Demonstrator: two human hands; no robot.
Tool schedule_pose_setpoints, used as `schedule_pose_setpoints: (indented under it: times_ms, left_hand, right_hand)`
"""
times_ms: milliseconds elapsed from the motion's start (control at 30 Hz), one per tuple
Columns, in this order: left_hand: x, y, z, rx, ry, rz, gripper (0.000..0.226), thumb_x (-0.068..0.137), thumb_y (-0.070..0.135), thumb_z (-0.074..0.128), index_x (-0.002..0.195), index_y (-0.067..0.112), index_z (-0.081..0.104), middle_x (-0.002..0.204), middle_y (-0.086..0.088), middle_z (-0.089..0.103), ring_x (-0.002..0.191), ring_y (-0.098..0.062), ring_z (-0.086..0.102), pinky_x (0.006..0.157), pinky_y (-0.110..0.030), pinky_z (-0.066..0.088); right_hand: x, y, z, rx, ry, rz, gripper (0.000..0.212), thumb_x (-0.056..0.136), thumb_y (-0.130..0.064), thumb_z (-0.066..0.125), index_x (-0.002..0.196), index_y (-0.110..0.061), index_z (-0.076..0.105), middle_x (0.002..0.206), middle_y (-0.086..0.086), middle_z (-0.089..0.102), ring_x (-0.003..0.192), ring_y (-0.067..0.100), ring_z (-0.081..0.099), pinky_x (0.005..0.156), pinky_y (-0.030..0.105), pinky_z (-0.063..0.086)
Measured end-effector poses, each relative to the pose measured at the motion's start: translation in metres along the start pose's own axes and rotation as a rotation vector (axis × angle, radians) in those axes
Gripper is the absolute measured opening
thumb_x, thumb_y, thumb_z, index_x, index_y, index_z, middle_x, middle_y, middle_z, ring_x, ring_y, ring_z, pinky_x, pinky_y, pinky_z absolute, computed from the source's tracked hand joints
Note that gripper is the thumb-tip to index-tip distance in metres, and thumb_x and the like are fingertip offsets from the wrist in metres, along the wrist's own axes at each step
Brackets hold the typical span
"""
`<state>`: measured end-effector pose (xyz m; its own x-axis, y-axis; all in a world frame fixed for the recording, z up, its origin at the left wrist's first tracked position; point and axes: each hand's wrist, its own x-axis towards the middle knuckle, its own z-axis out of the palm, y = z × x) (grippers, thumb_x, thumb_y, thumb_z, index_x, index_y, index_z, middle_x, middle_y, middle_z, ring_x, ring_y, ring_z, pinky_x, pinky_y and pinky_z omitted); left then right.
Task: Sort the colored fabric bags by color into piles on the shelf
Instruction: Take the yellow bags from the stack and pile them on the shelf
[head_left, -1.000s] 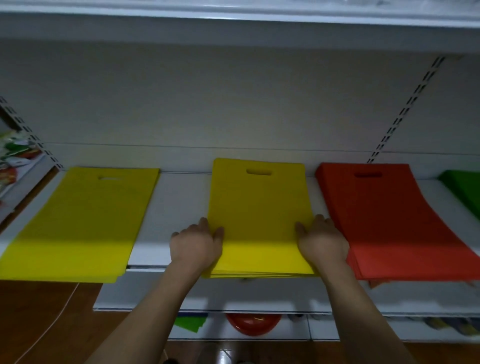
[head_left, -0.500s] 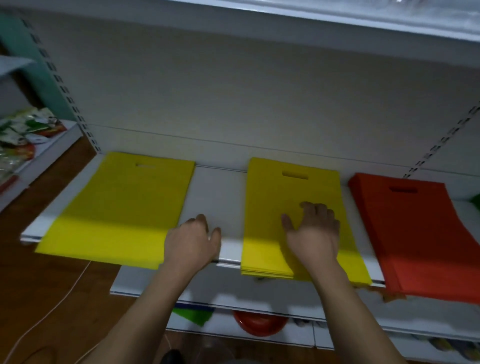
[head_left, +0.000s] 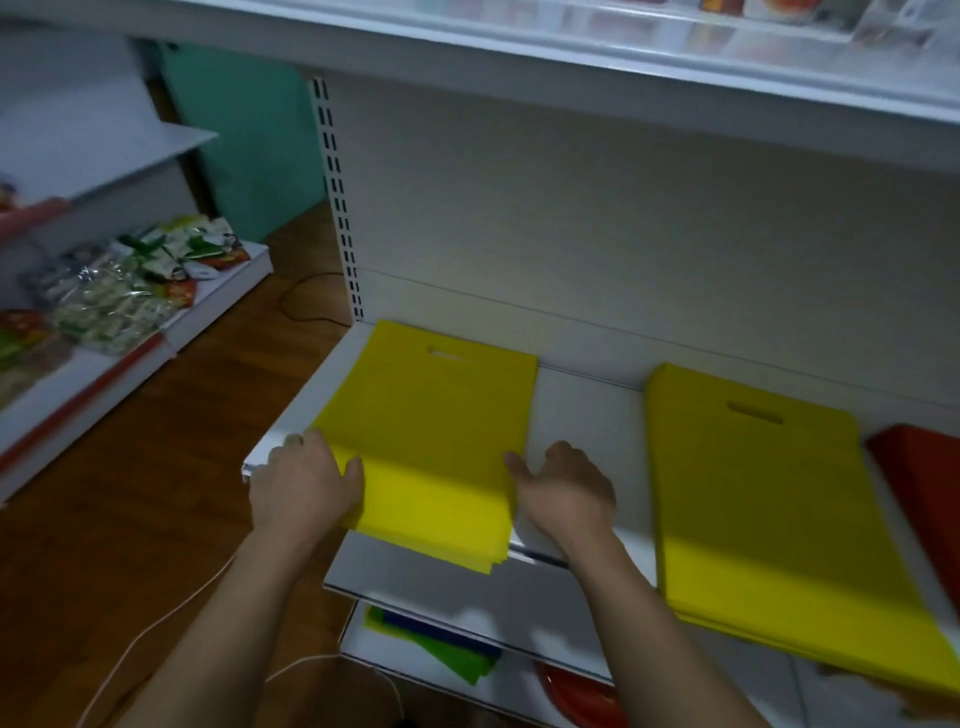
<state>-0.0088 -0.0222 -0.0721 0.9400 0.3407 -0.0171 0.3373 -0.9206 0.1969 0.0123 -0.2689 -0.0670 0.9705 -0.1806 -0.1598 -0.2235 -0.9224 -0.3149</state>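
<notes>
Both hands are now flanking the left yellow pile (head_left: 436, 415): left hand (head_left: 304, 486) gripping its 9 o'clock edge, right hand (head_left: 566, 488) open, touching its 3 o'clock edge.

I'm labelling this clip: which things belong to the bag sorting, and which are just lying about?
Job: left yellow pile, right yellow pile, red pile, shelf, left hand, right hand.
Lying about: snack packets, white cable, green bags below.
</notes>
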Motion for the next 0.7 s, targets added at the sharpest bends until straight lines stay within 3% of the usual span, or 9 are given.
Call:
schedule_pose_setpoints:
  times_ms: [200, 300, 367, 433, 700]
  left_hand:
    - [0.018, -0.025, -0.001, 0.074, -0.043, 0.003, 0.058, 0.092, 0.053, 0.050, 0.123, 0.003, 0.046, 0.124, -0.016, 0.052, 0.112, -0.033, 0.052, 0.085, -0.040, 0.043]
    - [0.024, -0.023, -0.004, 0.102, -0.076, 0.025, 0.063, 0.092, 0.055, 0.049, 0.128, 0.004, 0.045, 0.129, -0.015, 0.051, 0.117, -0.031, 0.051, 0.090, -0.040, 0.043]
    - [0.028, -0.021, -0.006, 0.110, -0.088, 0.047, 0.061, 0.091, 0.055, 0.050, 0.126, 0.005, 0.046, 0.127, -0.013, 0.053, 0.116, -0.030, 0.052, 0.091, -0.039, 0.043]
    - [0.030, -0.021, -0.006, 0.116, -0.081, 0.074, 0.058, 0.091, 0.054, 0.050, 0.123, 0.006, 0.048, 0.124, -0.012, 0.055, 0.115, -0.029, 0.053, 0.090, -0.040, 0.043]
    - [0.040, -0.013, -0.003, -0.050, -0.154, 0.120, 0.048, 0.093, 0.047, 0.054, 0.118, 0.006, 0.056, 0.117, -0.012, 0.062, 0.109, -0.031, 0.057, 0.092, -0.040, 0.043]
  right_hand:
    - [0.009, -0.019, 0.019, -0.013, -0.067, 0.127, 0.062, 0.084, -0.066, 0.053, 0.114, -0.013, 0.053, 0.117, 0.007, 0.058, 0.111, 0.028, 0.055, 0.090, 0.035, 0.040]
    - [0.014, -0.016, 0.020, 0.074, -0.096, 0.169, 0.049, 0.080, -0.062, 0.061, 0.093, -0.016, 0.060, 0.096, 0.005, 0.064, 0.094, 0.027, 0.060, 0.077, 0.032, 0.045]
    - [0.014, -0.013, 0.015, 0.140, -0.112, 0.172, 0.040, 0.079, -0.055, 0.067, 0.071, -0.018, 0.053, 0.073, 0.001, 0.056, 0.079, 0.025, 0.058, 0.064, 0.030, 0.039]
    - [0.013, -0.012, 0.012, 0.183, -0.105, 0.153, 0.045, 0.080, -0.049, 0.069, 0.060, -0.020, 0.042, 0.061, 0.000, 0.044, 0.065, 0.023, 0.050, 0.052, 0.030, 0.031]
    - [0.007, 0.000, 0.020, 0.248, 0.038, 0.080, 0.044, 0.089, -0.037, 0.063, 0.064, -0.016, 0.033, 0.061, 0.001, 0.037, 0.055, 0.016, 0.036, 0.049, 0.031, 0.022]
